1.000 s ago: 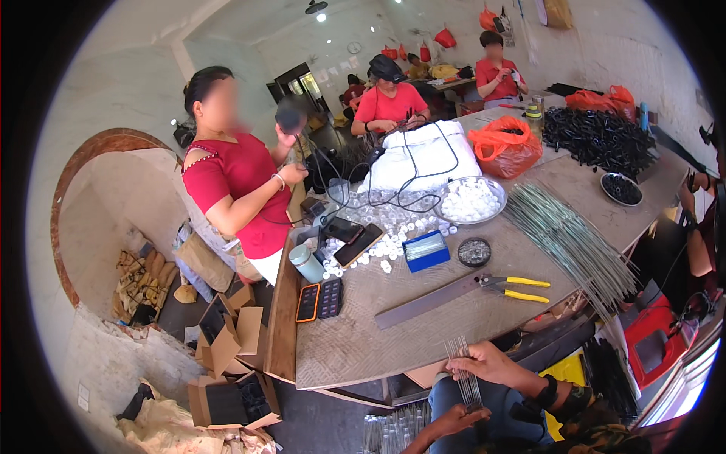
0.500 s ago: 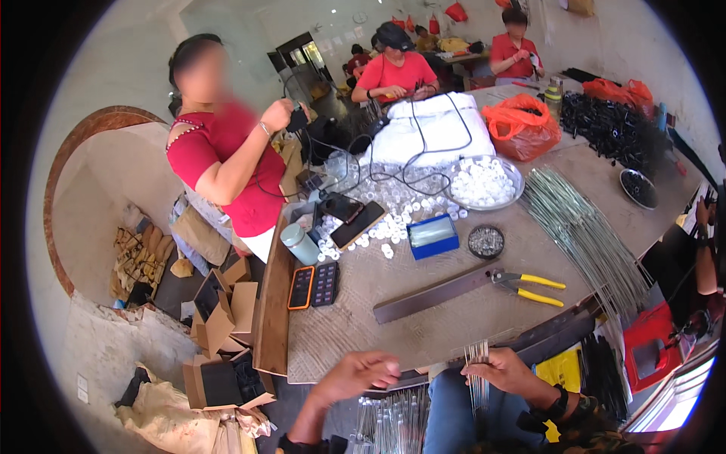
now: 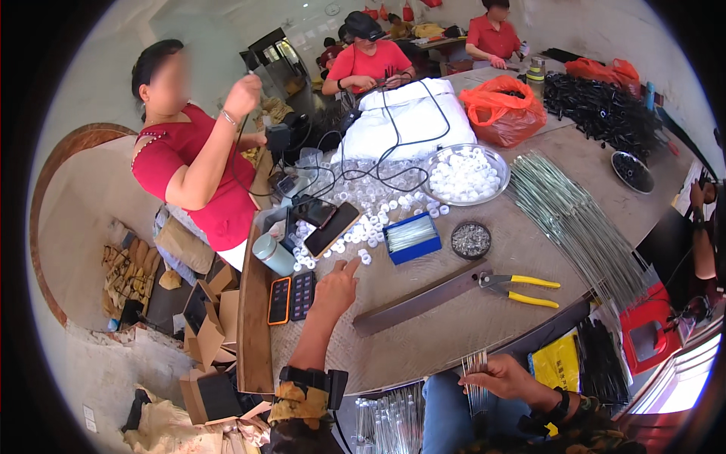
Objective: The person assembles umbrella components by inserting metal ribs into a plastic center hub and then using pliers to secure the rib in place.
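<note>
My left hand (image 3: 335, 287) reaches over the table, fingers stretched out, close to a few loose white plastic rings (image 3: 365, 257). It holds nothing that I can see. Above my lap, my right hand (image 3: 505, 377) grips a small bundle of thin metal rods (image 3: 474, 369), which stand upright and spread slightly at the top. A blue box (image 3: 413, 252) of thin pale sticks lies right of my left hand. Beyond it is a round dish of small clear pieces (image 3: 470, 239). A metal bowl of white rings (image 3: 469, 175) stands farther back.
A dark metal bar (image 3: 416, 300) and yellow-handled pliers (image 3: 522, 290) lie before me. Long rods (image 3: 567, 216) cover the right side. Phones (image 3: 333, 229), a light-blue bottle (image 3: 272, 254) and trailing black cables are at left. A co-worker (image 3: 200, 159) stands there; others work behind.
My left hand has moved forward from the table's near edge to beside the loose rings. The right hand keeps the rods over my lap. The standing co-worker's hand has risen; the view shifted slightly.
</note>
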`<state>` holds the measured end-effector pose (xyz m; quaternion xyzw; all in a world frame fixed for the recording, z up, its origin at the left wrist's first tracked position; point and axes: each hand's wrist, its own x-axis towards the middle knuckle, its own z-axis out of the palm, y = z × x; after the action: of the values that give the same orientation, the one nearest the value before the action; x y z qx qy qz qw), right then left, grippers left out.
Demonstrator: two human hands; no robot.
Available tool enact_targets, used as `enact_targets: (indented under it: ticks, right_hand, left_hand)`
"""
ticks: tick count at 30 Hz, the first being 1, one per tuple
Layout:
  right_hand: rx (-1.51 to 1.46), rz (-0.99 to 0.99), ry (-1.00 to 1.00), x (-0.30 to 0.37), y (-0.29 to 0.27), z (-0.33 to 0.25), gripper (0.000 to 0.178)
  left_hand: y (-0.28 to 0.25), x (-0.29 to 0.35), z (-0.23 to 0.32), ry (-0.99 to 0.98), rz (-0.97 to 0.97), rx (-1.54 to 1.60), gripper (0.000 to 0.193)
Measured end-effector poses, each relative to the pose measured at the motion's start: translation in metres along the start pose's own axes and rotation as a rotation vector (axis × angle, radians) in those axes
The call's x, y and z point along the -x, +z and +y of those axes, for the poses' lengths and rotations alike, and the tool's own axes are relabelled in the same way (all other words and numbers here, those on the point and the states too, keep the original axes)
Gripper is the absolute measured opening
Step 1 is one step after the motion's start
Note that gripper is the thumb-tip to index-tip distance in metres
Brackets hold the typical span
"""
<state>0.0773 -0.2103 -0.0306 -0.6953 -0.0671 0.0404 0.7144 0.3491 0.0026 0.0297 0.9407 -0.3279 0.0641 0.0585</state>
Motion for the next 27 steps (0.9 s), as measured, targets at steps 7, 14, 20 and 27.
enact_targets:
  ticks: [7, 14, 20, 27]
  right_hand:
    - [-0.038, 0.014, 0.051, -0.003, -0.008, 0.004, 0.017]
    - [-0.018, -0.011, 0.075, 0.000, -0.008, 0.001, 0.018]
    - [0.007, -0.018, 0.027, 0.003, 0.003, -0.007, 0.018]
    - [0.051, -0.049, -0.049, 0.015, 0.013, -0.021, 0.018]
  left_hand:
    - [0.038, -0.045, -0.019, -0.009, -0.134, -0.001, 0.026]
    - [0.036, -0.043, -0.007, -0.037, -0.069, -0.056, 0.023]
    - [0.015, -0.030, -0.010, -0.019, 0.075, 0.318, 0.019]
    - [-0.054, 0.076, 0.061, -0.148, -0.169, 1.339, 0.019]
